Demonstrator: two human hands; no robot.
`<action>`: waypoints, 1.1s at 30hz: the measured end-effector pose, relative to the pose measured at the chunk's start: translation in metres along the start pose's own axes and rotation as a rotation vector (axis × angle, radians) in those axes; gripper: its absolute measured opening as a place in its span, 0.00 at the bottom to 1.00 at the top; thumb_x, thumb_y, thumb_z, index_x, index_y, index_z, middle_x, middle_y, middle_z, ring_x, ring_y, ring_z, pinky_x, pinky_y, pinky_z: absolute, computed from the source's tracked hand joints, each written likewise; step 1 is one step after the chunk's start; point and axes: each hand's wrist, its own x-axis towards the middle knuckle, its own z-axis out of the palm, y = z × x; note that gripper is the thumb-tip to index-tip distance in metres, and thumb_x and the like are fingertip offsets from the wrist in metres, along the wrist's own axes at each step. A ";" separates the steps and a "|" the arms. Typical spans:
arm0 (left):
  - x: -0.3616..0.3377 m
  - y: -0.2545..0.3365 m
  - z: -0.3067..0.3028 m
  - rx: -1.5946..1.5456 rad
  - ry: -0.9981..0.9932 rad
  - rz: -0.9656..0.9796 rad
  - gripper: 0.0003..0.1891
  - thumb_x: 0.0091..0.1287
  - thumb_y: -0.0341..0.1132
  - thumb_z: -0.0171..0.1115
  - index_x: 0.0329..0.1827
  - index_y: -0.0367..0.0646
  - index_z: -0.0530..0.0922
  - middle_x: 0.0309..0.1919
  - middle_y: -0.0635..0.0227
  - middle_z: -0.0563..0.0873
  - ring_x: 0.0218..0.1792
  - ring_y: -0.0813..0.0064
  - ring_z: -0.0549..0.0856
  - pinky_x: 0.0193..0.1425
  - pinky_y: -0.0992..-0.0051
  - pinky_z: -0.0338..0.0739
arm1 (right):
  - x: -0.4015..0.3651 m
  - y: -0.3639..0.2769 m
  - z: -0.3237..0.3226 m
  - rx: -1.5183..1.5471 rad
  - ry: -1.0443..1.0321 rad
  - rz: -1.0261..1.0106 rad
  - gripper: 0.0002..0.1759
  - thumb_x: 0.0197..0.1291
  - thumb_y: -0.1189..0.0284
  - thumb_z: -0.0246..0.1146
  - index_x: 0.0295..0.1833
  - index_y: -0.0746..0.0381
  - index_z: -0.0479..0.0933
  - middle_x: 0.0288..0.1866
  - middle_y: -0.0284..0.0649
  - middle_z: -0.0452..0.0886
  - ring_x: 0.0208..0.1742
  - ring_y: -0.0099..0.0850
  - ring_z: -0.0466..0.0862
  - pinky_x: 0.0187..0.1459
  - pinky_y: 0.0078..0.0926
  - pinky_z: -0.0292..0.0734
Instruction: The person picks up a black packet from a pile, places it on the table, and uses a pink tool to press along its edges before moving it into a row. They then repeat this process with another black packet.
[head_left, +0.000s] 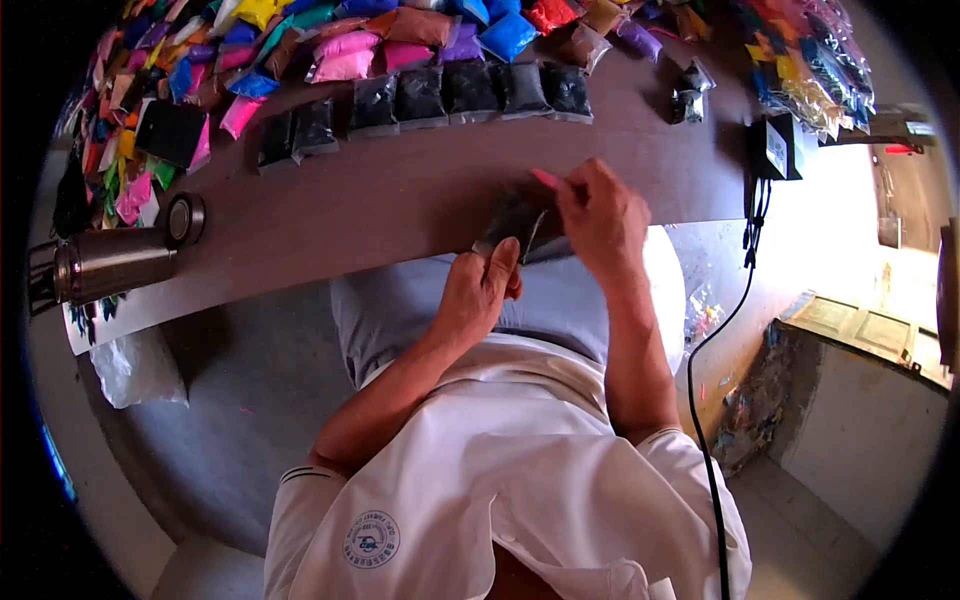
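My left hand (478, 290) grips a clear packet with dark contents (507, 228) at the table's front edge, its thumb pressed on the lower corner. Just right of that packet, my right hand (605, 215) is closed, with a small pink piece (545, 179) sticking out from its fingertips; what kind of thing it is I cannot make out. Beyond both hands lies a row of several black-filled packets (472, 92). A small, partly silvery packet (690, 92) sits apart, farther right.
Colourful filled packets (345, 57) are heaped along the back and left. More bags (810, 60) pile up at the back right, by a black box (780, 148) with a hanging cable (693, 370). A metal flask (122, 263) lies at the left, near a round lid (186, 218).
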 end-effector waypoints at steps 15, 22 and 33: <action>-0.001 0.001 -0.003 0.078 -0.017 0.032 0.31 0.73 0.54 0.42 0.18 0.38 0.69 0.13 0.67 0.73 0.18 0.76 0.72 0.24 0.73 0.67 | 0.001 -0.019 -0.005 0.186 -0.190 -0.123 0.08 0.53 0.68 0.62 0.29 0.60 0.73 0.24 0.44 0.79 0.27 0.45 0.81 0.29 0.41 0.72; 0.001 0.002 -0.003 0.064 -0.036 0.025 0.30 0.73 0.52 0.45 0.17 0.38 0.68 0.13 0.67 0.72 0.17 0.76 0.72 0.23 0.73 0.67 | 0.011 -0.015 0.003 0.125 -0.174 -0.053 0.10 0.51 0.65 0.63 0.28 0.61 0.75 0.24 0.48 0.80 0.30 0.48 0.82 0.32 0.43 0.74; -0.004 -0.010 -0.005 -0.014 0.019 0.061 0.28 0.73 0.52 0.46 0.19 0.40 0.68 0.14 0.66 0.72 0.18 0.77 0.71 0.23 0.72 0.66 | -0.007 -0.005 -0.012 0.326 -0.145 -0.027 0.09 0.57 0.66 0.61 0.34 0.61 0.74 0.28 0.46 0.80 0.31 0.48 0.81 0.32 0.39 0.74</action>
